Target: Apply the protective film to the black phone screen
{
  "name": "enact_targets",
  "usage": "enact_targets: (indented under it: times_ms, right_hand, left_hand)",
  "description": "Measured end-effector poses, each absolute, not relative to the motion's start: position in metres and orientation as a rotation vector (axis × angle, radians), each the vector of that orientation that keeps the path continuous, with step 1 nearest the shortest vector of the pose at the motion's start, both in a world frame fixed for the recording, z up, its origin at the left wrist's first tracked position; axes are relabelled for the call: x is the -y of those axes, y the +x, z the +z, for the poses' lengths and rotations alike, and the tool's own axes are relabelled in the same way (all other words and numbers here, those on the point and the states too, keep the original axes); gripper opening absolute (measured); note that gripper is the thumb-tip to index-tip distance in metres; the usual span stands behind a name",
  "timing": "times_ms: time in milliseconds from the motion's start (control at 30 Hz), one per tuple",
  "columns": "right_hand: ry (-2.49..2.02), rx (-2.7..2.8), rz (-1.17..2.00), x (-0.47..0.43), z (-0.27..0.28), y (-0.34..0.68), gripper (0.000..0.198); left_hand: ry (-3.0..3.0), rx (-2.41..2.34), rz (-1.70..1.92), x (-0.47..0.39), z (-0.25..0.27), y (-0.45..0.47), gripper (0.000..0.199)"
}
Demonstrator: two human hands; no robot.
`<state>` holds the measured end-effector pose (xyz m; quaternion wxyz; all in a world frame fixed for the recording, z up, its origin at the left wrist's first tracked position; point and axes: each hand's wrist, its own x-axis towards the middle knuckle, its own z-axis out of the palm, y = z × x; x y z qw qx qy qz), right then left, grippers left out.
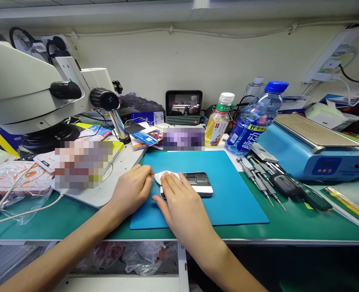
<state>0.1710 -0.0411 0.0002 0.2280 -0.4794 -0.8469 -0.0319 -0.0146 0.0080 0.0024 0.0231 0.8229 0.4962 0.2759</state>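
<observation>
A smartphone (202, 182) lies flat on a blue mat (234, 202), its dark glossy face showing streaks and a white band. My right hand (183, 198) presses a folded white wipe (158, 177) onto the phone's left half, fingers together and stretched over it, thumb apart at the near side. Part of the wipe is hidden under those fingers. At the phone's left end, my left hand (135, 184) is closed, its fingertips curled beside the wipe; what it pinches, if anything, is hidden.
Right of the mat lie several screwdrivers (260, 178), a black case (285, 185) and a blue heating plate (313, 150). Bottles, one blue-capped (254, 121), stand behind. A microscope (24, 81) overhangs the left. Below is an open drawer (124, 282) with plastic bags.
</observation>
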Motion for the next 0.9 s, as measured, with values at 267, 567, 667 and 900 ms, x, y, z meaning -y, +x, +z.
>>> enact_targets:
  times_ms: [267, 567, 667, 900]
  right_hand:
    - [-1.276, 2.280, -0.161, 0.075, -0.007, 0.185, 0.049]
    - [-1.301, 2.302, -0.078, 0.046, 0.002, 0.189, 0.046]
    - [-1.304, 2.296, -0.085, 0.039, 0.004, 0.190, 0.044]
    - [-1.243, 2.285, -0.250, 0.083, 0.001, 0.216, 0.043]
  left_hand:
    - [2.559, -1.543, 0.844, -0.008, 0.003, -0.014, 0.023]
    - [2.558, -1.536, 0.848, -0.008, 0.003, -0.015, 0.022]
    - [2.568, -1.534, 0.852, -0.008, 0.003, -0.015, 0.022]
    - [2.569, -1.531, 0.856, -0.009, 0.002, -0.016, 0.023]
